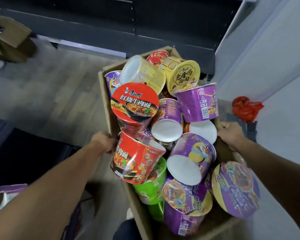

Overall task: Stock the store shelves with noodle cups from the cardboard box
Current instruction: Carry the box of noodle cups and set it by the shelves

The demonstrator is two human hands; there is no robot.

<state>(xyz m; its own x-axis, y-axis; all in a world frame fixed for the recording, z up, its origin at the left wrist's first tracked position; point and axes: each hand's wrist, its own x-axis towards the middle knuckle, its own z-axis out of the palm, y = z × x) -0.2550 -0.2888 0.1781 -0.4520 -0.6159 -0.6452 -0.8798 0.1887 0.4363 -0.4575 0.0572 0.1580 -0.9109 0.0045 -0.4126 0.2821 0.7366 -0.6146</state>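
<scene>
An open cardboard box [105, 94] fills the middle of the head view, heaped with several noodle cups lying at all angles. A red cup [134, 102] shows its lid near the left wall, a yellow cup [184, 76] lies at the far end, a purple cup [198, 103] sits by the right wall, and a green cup [151, 186] is half buried nearer to me. My left hand [104, 142] grips the box's left wall. My right hand [231, 134] grips the right wall. The box appears lifted off the floor.
Dark, bare store shelves [111, 32] run across the top. A pale wall panel [267, 58] stands on the right, with a red plastic bag [246, 108] at its foot. Another cardboard box [10, 40] sits at the far left on the wood-look floor.
</scene>
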